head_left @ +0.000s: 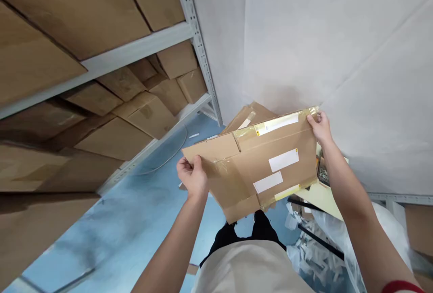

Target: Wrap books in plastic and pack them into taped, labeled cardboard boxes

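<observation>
A flattened brown cardboard box [250, 166] with clear tape and white labels hangs in front of me at mid-frame. My left hand [192, 176] is closed on its left flap edge. My right hand [319, 127] pinches its upper right corner. Both arms reach forward from the bottom of the view. Behind the held box another flattened cardboard piece [250, 114] leans against the white wall.
Metal shelving [135, 49] packed with cardboard boxes fills the left side. The floor [142, 202] is blue. A white wall [321, 49] rises ahead. At lower right a clear bag of paper scraps [321, 257] and a pale table edge [321, 196] stand close by.
</observation>
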`<state>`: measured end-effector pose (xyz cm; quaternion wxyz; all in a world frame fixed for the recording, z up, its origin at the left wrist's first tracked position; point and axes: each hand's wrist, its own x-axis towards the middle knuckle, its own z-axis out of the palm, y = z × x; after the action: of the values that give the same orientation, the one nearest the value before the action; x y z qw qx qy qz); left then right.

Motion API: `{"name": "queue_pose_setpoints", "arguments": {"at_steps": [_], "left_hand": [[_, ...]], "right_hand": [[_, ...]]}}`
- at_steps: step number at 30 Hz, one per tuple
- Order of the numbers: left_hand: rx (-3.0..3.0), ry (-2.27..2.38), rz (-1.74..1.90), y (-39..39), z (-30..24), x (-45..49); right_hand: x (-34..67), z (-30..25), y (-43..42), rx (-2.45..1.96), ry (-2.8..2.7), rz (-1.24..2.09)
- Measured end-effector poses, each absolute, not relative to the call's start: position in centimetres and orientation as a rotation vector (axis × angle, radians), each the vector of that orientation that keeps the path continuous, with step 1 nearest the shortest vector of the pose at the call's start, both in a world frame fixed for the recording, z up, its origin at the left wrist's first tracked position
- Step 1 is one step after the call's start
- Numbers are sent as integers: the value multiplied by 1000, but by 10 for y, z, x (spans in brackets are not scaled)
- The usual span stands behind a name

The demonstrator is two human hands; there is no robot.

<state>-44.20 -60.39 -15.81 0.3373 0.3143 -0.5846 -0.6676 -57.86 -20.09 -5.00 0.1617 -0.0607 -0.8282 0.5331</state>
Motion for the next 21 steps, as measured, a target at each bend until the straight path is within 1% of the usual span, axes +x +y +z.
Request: {"name": "queue_pose_setpoints", "arguments": {"at_steps": [5,9,15,18,21], "left_hand": [[484,-1655,-1840,-599,-116,-461],[223,-1711,-1945,-560,-83,-478],[-230,-1739,-2162,-454,-32,-481],[-398,-1679,-2300,-386,-15,-471],[-565,-1606,-2455,-312,3,-440]], "right_hand": [[-454,-11,-172,-387,-2063,1573],[-357,1,-148,-483,-1858,1514],[-212,9,-134,-657,-1561,1368],[-140,10,-135,-737,-1436,1230],[-68,10,-131,-839,-1381,1038]]}}
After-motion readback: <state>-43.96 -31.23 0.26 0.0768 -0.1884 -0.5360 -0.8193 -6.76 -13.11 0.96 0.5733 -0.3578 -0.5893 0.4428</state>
